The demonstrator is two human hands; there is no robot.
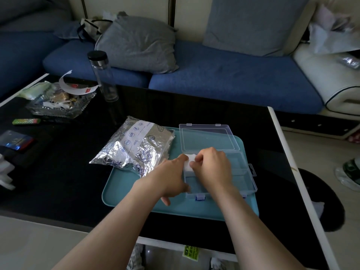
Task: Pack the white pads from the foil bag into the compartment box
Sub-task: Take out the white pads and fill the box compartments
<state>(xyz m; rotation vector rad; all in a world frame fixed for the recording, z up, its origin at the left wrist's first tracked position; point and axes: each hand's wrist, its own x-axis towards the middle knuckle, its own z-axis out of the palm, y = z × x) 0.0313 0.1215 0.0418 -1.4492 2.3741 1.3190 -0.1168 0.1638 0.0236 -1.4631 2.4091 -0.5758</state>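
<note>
Two bare arms reach in from the near side, and both hands meet at the far left corner of the compartment box (243, 172). It sits open on the right of the teal tray (126, 193). The right hand (212, 168) pinches the white pads (187, 165) with curled fingers. The left hand (171, 177) pushes on their left side with straight fingers. The pads sit partly in that corner slot. The foil bag (134, 147) lies on the left. I think the pads could bend or catch on the thin wall if they go in crooked, and a hard push could slide the light box
</note>
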